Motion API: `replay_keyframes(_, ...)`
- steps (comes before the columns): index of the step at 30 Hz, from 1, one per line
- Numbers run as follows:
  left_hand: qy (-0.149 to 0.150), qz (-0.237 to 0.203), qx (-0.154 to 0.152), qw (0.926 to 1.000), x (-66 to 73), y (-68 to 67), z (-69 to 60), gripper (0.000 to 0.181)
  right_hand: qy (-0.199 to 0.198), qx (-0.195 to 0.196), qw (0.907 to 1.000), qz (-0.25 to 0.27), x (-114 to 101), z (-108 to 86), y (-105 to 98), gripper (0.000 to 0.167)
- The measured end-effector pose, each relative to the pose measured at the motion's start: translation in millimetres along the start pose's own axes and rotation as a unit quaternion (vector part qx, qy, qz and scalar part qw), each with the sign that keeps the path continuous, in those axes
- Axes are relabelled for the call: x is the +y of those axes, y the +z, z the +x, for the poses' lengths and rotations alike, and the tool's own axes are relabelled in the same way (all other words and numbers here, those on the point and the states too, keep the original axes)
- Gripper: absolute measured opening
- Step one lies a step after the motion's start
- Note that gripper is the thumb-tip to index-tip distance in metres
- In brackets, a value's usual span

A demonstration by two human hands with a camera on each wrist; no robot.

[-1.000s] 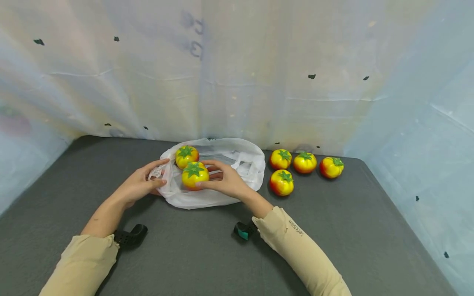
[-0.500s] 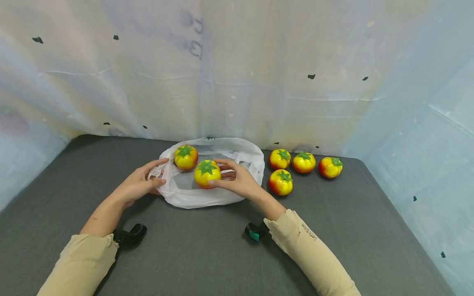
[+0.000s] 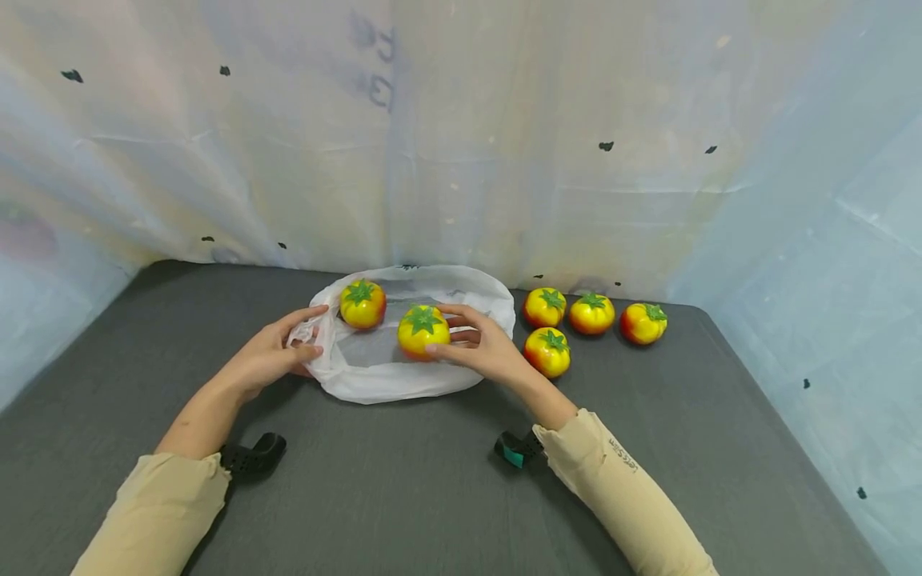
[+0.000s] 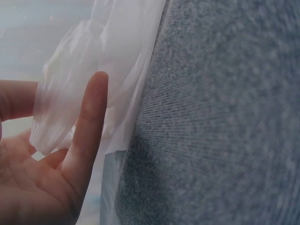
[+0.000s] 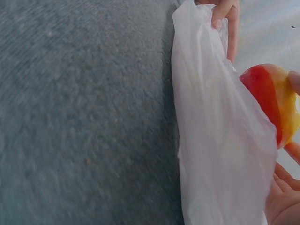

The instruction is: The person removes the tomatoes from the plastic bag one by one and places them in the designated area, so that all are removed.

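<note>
Above the mouth of a white plastic bag (image 3: 392, 386), the right hand (image 3: 490, 346) grips a yellow-and-red tomato (image 3: 419, 338) from its right side, thumb in front and fingers curled behind, the green star of its stem end facing up. A second ago this fruit sat near the left end of the opening, overlapping the other bagged tomato (image 3: 363, 308) in the head view; it has since travelled right, and a clear gap now parts the two. Whether the held one touches the bottom of the bag cannot be told. From the right wrist, its red and yellow skin shows past the bag's raised side, which hides part of it.

At the bag's left end, the left hand (image 3: 268, 358) pinches the gathered plastic between thumb and fingers, just where it did earlier. The other bagged tomato, close to that hand, has stayed in place.

To the right of the bag, a row of three tomatoes (image 3: 592, 315) and a nearer tomato (image 3: 547, 352) lie unmoved on the dark grey table (image 3: 403, 480). The right wrist, well apart from that nearer fruit half a second ago, now appears just beside it.
</note>
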State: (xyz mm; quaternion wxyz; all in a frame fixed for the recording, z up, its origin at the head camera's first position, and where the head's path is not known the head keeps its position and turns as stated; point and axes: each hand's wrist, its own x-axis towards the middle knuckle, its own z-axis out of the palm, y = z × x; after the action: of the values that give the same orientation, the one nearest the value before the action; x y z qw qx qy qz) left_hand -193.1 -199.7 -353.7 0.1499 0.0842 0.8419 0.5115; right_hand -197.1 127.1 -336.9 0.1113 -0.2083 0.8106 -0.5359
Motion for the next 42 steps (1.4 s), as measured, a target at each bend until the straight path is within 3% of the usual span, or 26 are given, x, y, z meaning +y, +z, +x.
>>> replay_keyframes(14, 0.002, 0.001, -0.004, 1.0, -1.2, 0.9, -0.2, 0.068, 0.007, 0.037, 0.9992, -0.017, -0.4, -14.2, -22.0, 0.058)
replay_keyframes(27, 0.003, 0.004, -0.005, 1.0, -1.4, -0.6, 1.4, 0.07, 0.022, 0.05, 0.9985, 0.006, -2.3, -23.7, -39.2, 0.061)
replay_keyframes(42, 0.002, 0.005, -0.003, 1.0, -2.5, -1.0, 1.6, 0.069, 0.039, 0.087, 0.9945, -0.044, -3.5, -33.6, -61.1, 0.058)
